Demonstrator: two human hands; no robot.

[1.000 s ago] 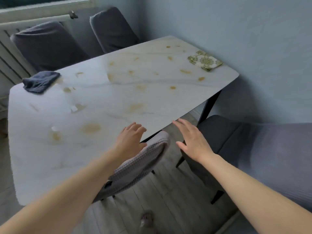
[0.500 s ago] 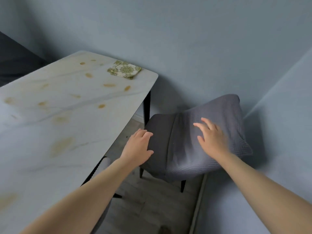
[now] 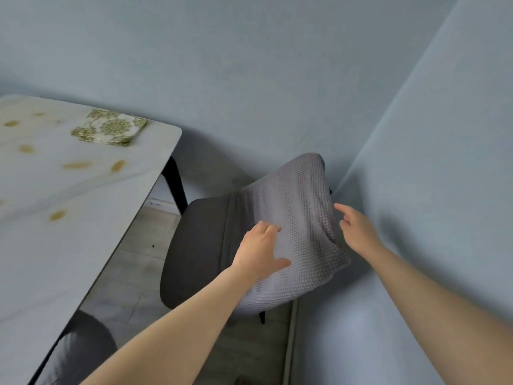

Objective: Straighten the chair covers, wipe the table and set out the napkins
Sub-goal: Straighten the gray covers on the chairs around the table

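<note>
Two hands (image 3: 259, 250) (image 3: 358, 232), two chairs (image 3: 194, 245) (image 3: 86, 345), one table (image 3: 55, 259)

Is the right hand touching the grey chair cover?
Cannot tell. In the head view the fingertips of the right hand meet the edge of the chair cover in outline, but this single angle shows neither contact nor a gap.

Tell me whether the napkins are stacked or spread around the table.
Stacked: the napkins lie in one pile at a corner of the table, with layered edges showing along the pile's side.
</note>
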